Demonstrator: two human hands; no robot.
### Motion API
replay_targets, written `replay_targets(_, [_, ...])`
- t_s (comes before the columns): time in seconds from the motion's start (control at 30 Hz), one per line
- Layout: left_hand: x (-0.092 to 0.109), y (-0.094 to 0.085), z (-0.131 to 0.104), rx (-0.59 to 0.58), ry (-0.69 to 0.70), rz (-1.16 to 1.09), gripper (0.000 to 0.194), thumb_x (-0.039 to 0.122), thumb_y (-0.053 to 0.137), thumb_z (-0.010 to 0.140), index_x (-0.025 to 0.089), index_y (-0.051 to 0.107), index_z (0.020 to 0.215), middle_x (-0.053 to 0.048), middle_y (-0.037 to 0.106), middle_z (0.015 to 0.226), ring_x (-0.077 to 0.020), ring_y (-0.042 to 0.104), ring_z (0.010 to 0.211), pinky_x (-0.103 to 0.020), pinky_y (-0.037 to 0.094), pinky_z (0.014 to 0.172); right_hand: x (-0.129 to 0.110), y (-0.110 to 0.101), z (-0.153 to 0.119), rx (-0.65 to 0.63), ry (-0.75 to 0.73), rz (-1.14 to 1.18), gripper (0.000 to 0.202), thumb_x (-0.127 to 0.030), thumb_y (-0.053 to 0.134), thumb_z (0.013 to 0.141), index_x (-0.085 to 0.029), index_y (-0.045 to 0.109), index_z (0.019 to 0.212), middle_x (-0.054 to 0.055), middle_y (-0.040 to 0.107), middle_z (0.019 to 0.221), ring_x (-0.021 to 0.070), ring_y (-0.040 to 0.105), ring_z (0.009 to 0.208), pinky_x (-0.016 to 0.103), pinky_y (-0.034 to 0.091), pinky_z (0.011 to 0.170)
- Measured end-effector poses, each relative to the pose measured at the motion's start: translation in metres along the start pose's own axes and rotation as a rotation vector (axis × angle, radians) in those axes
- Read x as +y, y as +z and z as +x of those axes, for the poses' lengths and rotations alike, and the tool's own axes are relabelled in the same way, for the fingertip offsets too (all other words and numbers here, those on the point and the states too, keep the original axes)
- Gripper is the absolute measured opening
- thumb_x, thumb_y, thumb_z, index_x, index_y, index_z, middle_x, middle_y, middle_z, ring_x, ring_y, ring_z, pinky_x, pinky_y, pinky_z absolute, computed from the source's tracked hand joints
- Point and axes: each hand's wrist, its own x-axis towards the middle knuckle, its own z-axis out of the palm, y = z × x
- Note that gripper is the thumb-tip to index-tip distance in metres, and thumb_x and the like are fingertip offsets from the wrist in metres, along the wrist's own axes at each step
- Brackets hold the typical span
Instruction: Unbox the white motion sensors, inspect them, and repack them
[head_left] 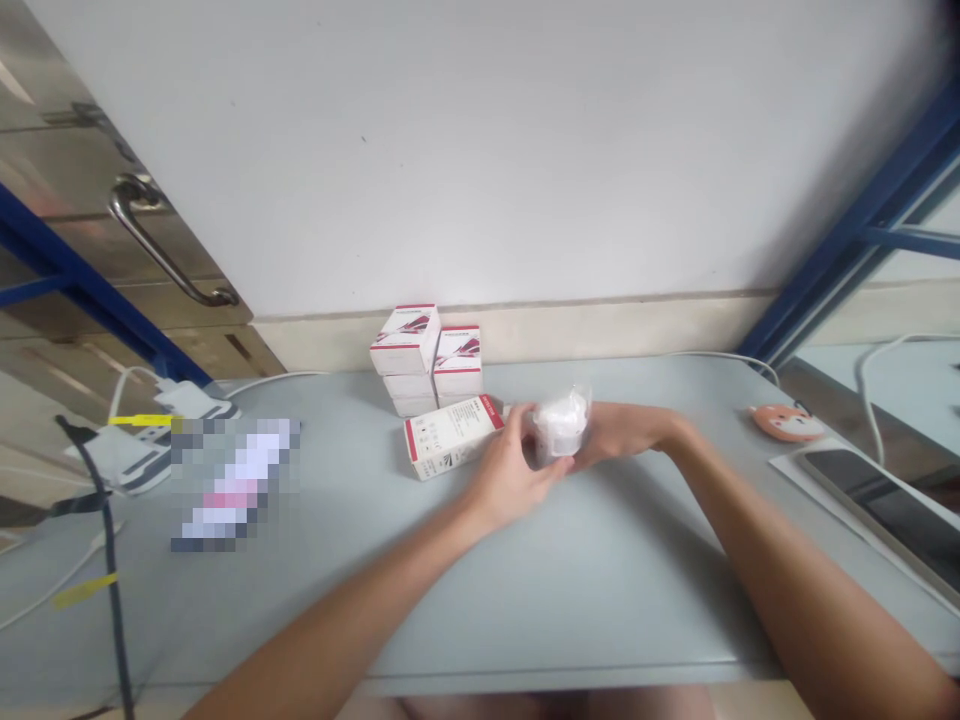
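Left hand [514,475] has its fingers round the plastic-wrapped white item [562,422], above the surface [540,600] beside the lying carton [452,438]; right hand [626,430] fingers hidden, can't tell their hold; slick wrap might slip if grip loosens

left grip [510,478] is holding clear-wrapped white item [562,425] | right grip [615,432] is showing just beside it, partly hidden | stacked red-white boxes [409,345] are standing near table [480,620]'s far edge

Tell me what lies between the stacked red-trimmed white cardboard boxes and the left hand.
One oblong white-and-red cardboard box, seen in the head view.
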Motion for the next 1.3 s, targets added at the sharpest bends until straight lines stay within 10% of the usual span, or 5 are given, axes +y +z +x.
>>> replay_targets(0.3, [0.023,0.003,-0.001,0.167,-0.132,-0.354,0.048,0.041,0.081,0.084,0.019,0.062,0.122,-0.013,0.076,0.120,-0.0295,0.073,0.110,-0.042,0.058,0.094,-0.017,-0.004,-0.011,0.034,-0.103,0.165,0.060,-0.037,0.083,0.082,-0.024,0.065,0.138,0.008,0.072,0.129,0.0300,0.066,0.119,0.042,0.054,0.101])
replay_targets(0.57, [0.050,-0.018,0.012,0.141,-0.299,-0.955,0.041,0.054,0.057,0.100,0.028,0.064,0.130,-0.007,0.066,0.146,-0.0313,0.054,0.146,-0.051,0.054,0.113,-0.023,0.012,0.009,0.565,-0.396,0.466,0.052,-0.052,0.075,0.093,-0.030,0.061,0.137,0.000,0.061,0.090,0.0143,0.055,0.073,0.030,0.048,0.068])
replay_targets(1.03, [0.046,-0.032,0.019,0.140,-0.353,-1.087,0.037,0.038,0.066,0.099,0.031,0.064,0.136,-0.005,0.064,0.149,-0.0284,0.052,0.148,-0.054,0.045,0.123,-0.029,0.001,0.003,0.845,-0.294,0.514,0.022,-0.036,0.076,0.091,-0.027,0.068,0.109,-0.001,0.064,0.090,0.0142,0.052,0.069,0.032,0.045,0.068])
replay_targets(1.3, [0.048,-0.036,0.021,0.169,-0.343,-1.105,0.042,0.030,0.070,0.097,0.025,0.065,0.138,-0.009,0.066,0.147,-0.0309,0.055,0.145,-0.054,0.045,0.122,-0.023,0.019,0.018,0.517,-0.301,0.579,0.062,-0.061,0.066,0.096,-0.035,0.045,0.149,0.004,0.063,0.111,0.0157,0.060,0.079,0.034,0.054,0.074])
